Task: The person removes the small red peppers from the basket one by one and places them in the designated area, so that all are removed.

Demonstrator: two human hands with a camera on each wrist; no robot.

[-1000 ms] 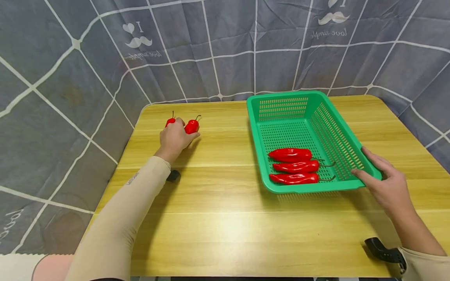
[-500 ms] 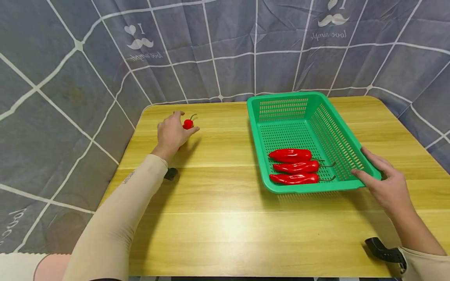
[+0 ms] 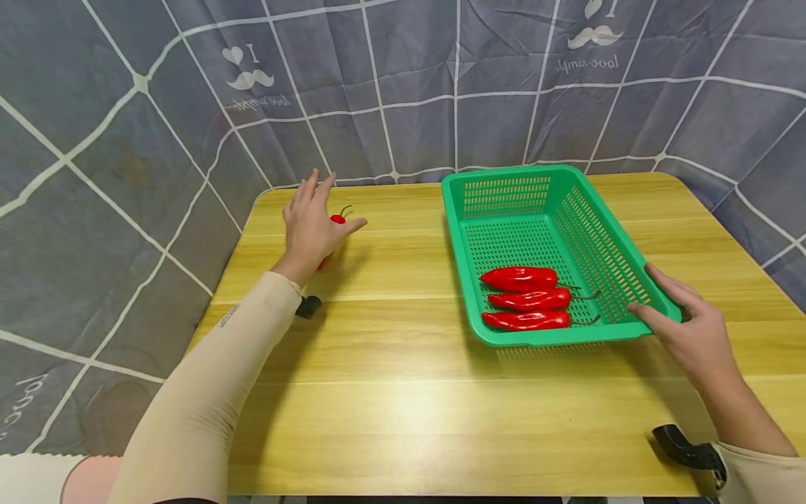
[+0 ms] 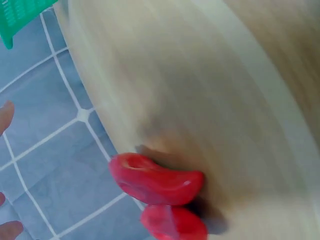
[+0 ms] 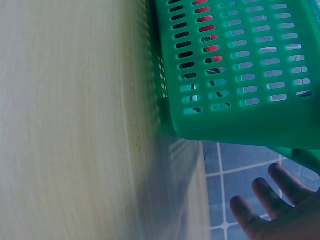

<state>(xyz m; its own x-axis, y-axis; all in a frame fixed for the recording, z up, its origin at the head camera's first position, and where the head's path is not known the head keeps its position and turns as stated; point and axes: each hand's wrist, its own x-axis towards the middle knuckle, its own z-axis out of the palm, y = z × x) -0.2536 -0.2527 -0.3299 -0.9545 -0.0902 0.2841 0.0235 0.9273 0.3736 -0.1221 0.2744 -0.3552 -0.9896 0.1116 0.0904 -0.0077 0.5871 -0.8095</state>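
Observation:
My left hand (image 3: 311,227) hovers over the far left of the table, fingers spread, thumb pointing right. Under it lie red chili peppers: one pepper (image 3: 338,219) shows its top and green stem beside the thumb, the rest hidden by the hand. From the left wrist, two peppers appear side by side, an upper pepper (image 4: 156,180) and a lower pepper (image 4: 175,223), apart from the fingertips (image 4: 5,116). At the right, my right hand (image 3: 699,332) grips the near right corner of a green plastic basket (image 3: 560,338), thumb over the rim, other fingers outside.
Three red peppers (image 3: 527,300) lie in a row at the near end inside the basket. A wooden table (image 3: 403,420) carries everything. Grey checked cloth (image 3: 415,133) hangs along the back and sides.
My left hand has loosened from the peppers, its fingers spreading and reaching farther back. The visible pepper has shifted slightly left. My right hand and the basket stay put.

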